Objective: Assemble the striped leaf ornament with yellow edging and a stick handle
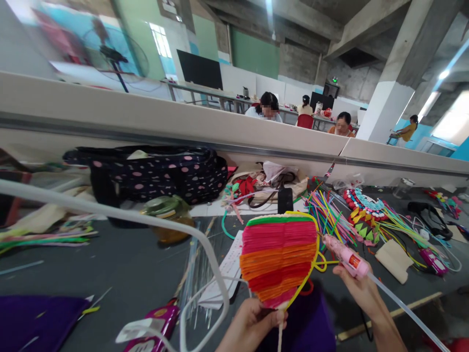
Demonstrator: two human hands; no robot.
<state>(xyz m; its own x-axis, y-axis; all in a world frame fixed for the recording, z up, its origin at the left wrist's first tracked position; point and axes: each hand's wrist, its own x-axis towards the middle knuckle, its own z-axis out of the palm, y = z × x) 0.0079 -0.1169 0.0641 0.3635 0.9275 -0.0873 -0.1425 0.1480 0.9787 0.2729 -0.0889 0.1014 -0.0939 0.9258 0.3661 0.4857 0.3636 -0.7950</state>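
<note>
Heart-shaped striped fan [278,259], layered in green, pink, orange and red with a yellow edging, stands upright over the dark grey worktable [120,274], low and centre in your head view. Your left hand [252,325] is closed around its base, pinching the bottom tip from below. Your right hand [361,286] grips a pink glue gun [342,255], nozzle angled up and left so it sits just beside the fan's right edge, with a clear glue stick [406,308] trailing back over your wrist.

Judging from this, glue could run onto the coloured stripes if the nozzle lingers there, and your pinching fingers are close enough below to catch a drip. A white cable [154,220] loops across the table near your left forearm and could snag. Loose coloured sticks [326,210] lie behind, next to a polka-dot bag [154,171].
</note>
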